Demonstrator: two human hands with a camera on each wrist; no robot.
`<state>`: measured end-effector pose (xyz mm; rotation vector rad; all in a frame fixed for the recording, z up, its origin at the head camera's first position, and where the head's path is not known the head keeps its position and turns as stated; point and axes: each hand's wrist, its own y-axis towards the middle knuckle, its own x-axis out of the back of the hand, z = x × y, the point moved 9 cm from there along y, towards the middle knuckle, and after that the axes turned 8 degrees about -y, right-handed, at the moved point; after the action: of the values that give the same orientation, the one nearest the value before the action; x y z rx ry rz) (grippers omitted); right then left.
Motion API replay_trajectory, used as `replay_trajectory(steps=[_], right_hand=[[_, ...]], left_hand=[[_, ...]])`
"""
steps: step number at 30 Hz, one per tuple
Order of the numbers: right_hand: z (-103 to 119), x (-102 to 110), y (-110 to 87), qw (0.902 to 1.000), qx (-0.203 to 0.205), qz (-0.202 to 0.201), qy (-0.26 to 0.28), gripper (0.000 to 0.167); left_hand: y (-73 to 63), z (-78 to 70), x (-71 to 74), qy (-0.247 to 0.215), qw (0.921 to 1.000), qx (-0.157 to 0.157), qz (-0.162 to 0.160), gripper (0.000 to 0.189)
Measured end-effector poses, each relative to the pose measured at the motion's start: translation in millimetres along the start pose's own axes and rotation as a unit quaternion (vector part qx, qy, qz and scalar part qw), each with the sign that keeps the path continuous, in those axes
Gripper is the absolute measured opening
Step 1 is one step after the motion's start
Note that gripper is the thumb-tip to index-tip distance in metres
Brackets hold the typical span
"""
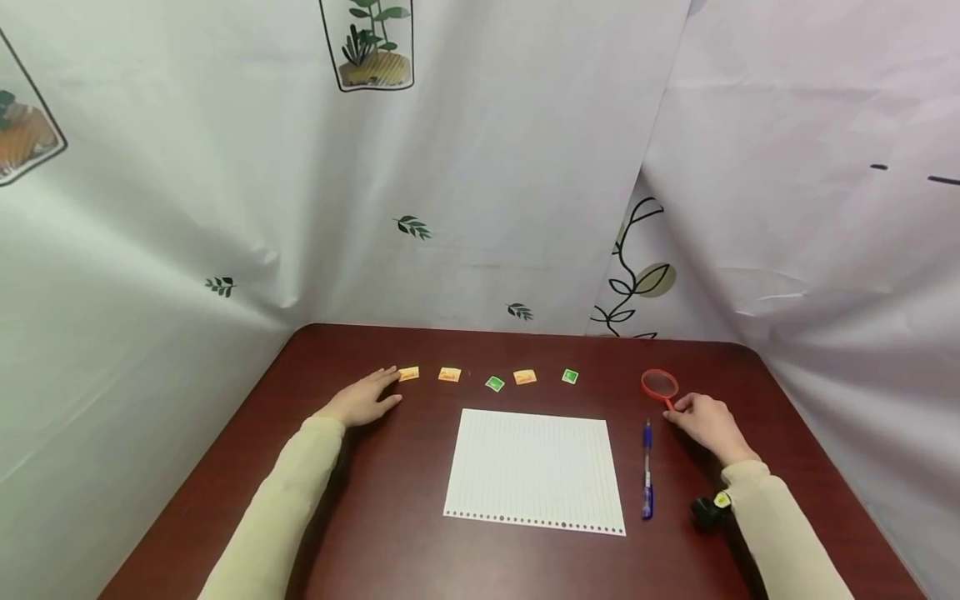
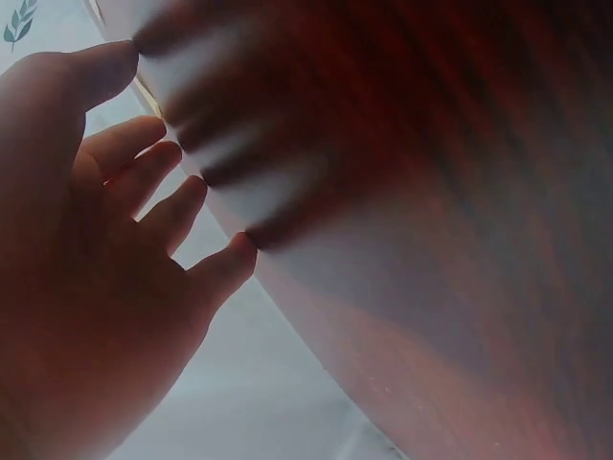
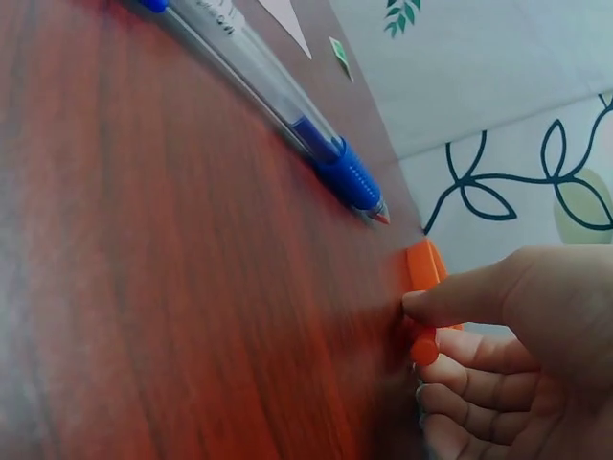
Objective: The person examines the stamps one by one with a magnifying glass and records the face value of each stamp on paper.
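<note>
On the right side of the table, my right hand (image 1: 708,425) pinches the handle of a red-orange magnifying glass (image 1: 660,383). In the right wrist view, thumb and fingers close round the orange handle (image 3: 424,343). The lens end lies toward the table's back edge. My left hand (image 1: 365,398) rests on the table at the left, its fingers spread and its fingertips at the leftmost yellow-orange slip (image 1: 408,373). In the left wrist view, the fingertips touch the tabletop and no object is gripped.
A lined sheet of paper (image 1: 534,471) lies mid-table, with a blue pen (image 1: 647,471) at its right. Behind it are more small slips: yellow-orange (image 1: 450,375) and green (image 1: 495,383). A small black object (image 1: 707,514) is by the right wrist. A white curtain (image 1: 487,167) hangs behind the table.
</note>
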<state>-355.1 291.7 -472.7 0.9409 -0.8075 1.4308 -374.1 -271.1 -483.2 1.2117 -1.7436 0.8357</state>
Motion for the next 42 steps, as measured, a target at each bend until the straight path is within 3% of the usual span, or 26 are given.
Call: replay_trajectory(steps=[10,21,33,42], right_hand=[[-7.5,0.3,3.0,0.999,-0.037,0.02,0.018,0.02],[2.2,7.7,8.2,0.9986,-0.04,-0.023,0.025,0.025],[63.7,16.1,37.7,0.9932,-0.019,-0.097,0.06,0.027],[122.0,1.5,54.5,0.9883,-0.001,-0.105,0.11,0.024]], left_hand=[[2.2,-6.7,2.8,0.015,0.9998,-0.011,0.004,0.056],[1.1,-7.5,2.4,0.013,0.9999,-0.003,0.004,0.056],[-2.3,-11.5,2.8,-0.007,1.0,-0.007,0.001,0.057],[-5.7,-6.3,-1.7,-0.006,1.0,0.004,0.006,0.057]])
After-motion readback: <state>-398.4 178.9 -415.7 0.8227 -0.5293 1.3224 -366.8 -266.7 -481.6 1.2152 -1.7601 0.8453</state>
